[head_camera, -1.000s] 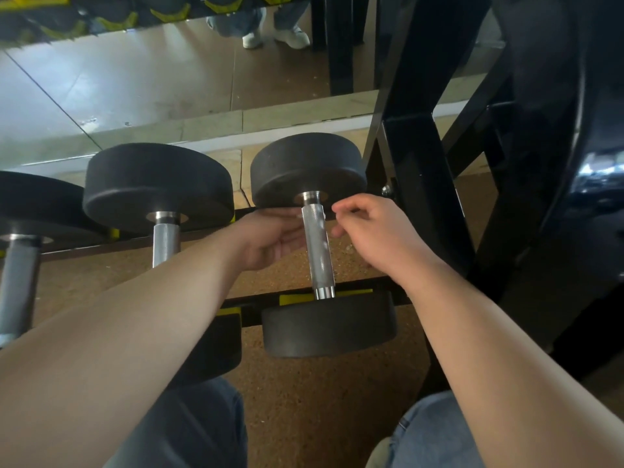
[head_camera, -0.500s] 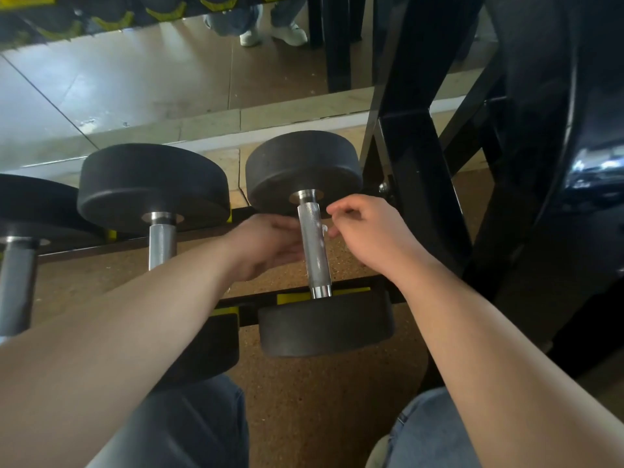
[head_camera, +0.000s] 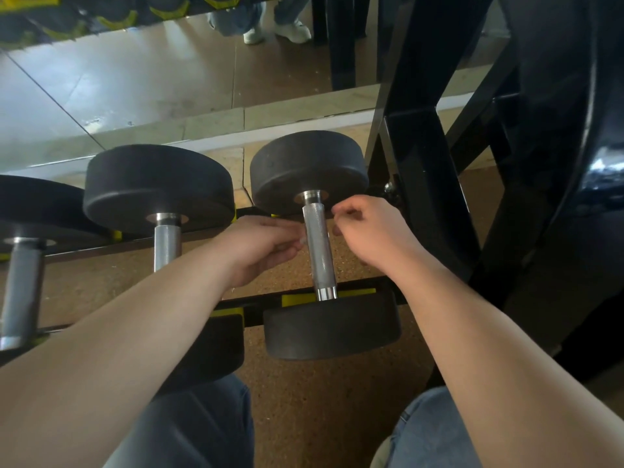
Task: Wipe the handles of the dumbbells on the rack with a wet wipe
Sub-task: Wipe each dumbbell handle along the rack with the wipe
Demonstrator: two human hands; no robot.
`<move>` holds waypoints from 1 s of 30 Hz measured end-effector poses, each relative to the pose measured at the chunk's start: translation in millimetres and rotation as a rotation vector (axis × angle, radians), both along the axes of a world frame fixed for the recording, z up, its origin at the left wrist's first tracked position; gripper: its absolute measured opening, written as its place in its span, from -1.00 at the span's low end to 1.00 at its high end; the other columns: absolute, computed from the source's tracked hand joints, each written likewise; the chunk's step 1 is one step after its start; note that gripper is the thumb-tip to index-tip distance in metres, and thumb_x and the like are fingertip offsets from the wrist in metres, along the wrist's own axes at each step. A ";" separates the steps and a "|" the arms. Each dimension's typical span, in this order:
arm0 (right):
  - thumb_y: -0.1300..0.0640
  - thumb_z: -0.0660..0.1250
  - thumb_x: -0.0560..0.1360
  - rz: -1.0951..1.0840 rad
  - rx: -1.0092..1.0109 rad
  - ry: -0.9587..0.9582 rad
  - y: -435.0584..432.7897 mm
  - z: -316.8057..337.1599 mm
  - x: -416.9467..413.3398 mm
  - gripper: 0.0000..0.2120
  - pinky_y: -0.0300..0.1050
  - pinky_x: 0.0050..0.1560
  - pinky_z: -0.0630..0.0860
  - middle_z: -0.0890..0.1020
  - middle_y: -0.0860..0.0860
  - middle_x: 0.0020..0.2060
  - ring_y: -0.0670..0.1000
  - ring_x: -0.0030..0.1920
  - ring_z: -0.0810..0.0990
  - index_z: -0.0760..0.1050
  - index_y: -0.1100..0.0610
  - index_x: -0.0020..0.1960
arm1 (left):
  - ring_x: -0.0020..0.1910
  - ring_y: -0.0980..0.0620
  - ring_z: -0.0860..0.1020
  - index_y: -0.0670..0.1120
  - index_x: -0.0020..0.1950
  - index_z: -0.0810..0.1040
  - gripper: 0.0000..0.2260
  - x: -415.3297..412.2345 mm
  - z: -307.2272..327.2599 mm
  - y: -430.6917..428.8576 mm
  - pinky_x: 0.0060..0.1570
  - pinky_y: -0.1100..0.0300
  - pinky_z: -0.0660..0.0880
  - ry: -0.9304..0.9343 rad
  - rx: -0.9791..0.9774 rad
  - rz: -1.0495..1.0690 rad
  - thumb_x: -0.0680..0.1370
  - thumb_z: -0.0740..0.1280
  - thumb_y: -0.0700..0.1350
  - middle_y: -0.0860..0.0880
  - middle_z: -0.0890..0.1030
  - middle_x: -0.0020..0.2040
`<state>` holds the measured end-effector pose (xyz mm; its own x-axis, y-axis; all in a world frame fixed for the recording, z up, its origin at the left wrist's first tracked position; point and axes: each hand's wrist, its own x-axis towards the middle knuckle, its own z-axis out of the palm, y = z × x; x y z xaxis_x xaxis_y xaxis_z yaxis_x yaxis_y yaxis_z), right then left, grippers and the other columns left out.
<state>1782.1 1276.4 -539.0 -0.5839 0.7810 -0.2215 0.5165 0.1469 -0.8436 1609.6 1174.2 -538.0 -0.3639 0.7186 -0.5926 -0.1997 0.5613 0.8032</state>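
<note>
Steel handles run in a row along the rack (head_camera: 261,307). Far left is a dumbbell (head_camera: 23,282) half out of view, then a second dumbbell (head_camera: 158,190) partly behind the left forearm, then the third dumbbell (head_camera: 309,167), the one being worked on. Its knurled handle (head_camera: 319,251) lies with its long axis running away from the person, from near disc to far disc. The left hand (head_camera: 266,248) is at the handle's left flank, curled fingertips touching the metal. The right hand (head_camera: 368,231) hovers just beside the right flank, fingers bunched as if pinching. No wipe shows (perhaps hidden under the bar), so I cannot tell what either hand grips. The left is nearer, and I'd judge the wiping stroke must travel along the bar.
</note>
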 end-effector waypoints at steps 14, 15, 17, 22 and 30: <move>-0.01 0.25 0.66 0.037 0.009 -0.003 0.0 -1.6 -3.0 -0.81 -0.24 -0.16 0.49 0.64 -0.17 -0.04 -0.17 -0.16 0.60 0.59 -0.09 0.21 | -0.07 0.14 0.68 0.09 -0.12 0.76 -0.95 16.6 11.4 -6.0 -0.06 0.22 0.63 0.448 0.091 -0.119 0.45 0.58 -0.05 0.17 0.73 -0.12; -0.01 0.25 0.66 0.031 0.007 0.006 0.1 -1.3 -3.3 -0.81 -0.21 -0.15 0.52 0.64 -0.18 -0.03 -0.16 -0.15 0.61 0.59 -0.10 0.21 | -0.08 0.12 0.68 0.09 -0.12 0.76 -0.94 16.0 12.2 -5.0 -0.08 0.22 0.62 0.449 0.103 -0.108 0.44 0.59 -0.04 0.16 0.73 -0.13; -0.01 0.25 0.65 0.029 0.001 0.010 -0.2 -0.7 -4.0 -0.81 -0.17 -0.11 0.56 0.64 -0.18 -0.02 -0.15 -0.11 0.61 0.59 -0.11 0.20 | -0.10 0.13 0.68 0.12 -0.15 0.76 -0.96 15.1 15.9 -8.8 -0.09 0.23 0.61 0.497 0.054 -0.306 0.44 0.59 0.00 0.18 0.73 -0.14; 0.00 0.25 0.66 0.044 0.001 -0.015 -1.5 -1.9 -7.0 -0.81 -0.21 -0.19 0.47 0.64 -0.17 -0.08 -0.16 -0.18 0.59 0.61 -0.08 0.19 | -0.14 0.34 0.64 0.19 -0.17 0.75 -0.95 25.8 20.8 -23.0 -0.02 0.29 0.53 0.625 -0.020 -0.608 0.45 0.57 0.03 0.28 0.71 -0.17; 0.03 0.26 0.65 0.024 0.027 0.054 -0.2 -0.4 -4.6 -0.83 -0.24 -0.17 0.44 0.63 -0.19 -0.07 -0.19 -0.17 0.58 0.59 -0.11 0.17 | -0.13 0.33 0.64 0.16 -0.13 0.75 -0.97 18.1 26.8 3.4 0.02 0.29 0.59 0.753 0.124 -0.480 0.46 0.56 0.05 0.25 0.71 -0.15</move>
<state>1777.5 1276.1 -539.4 -0.6129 0.7721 -0.1681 0.4664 0.1817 -0.8657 1627.6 1177.6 -511.2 -0.2689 0.9362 -0.2265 0.6373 0.3492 0.6869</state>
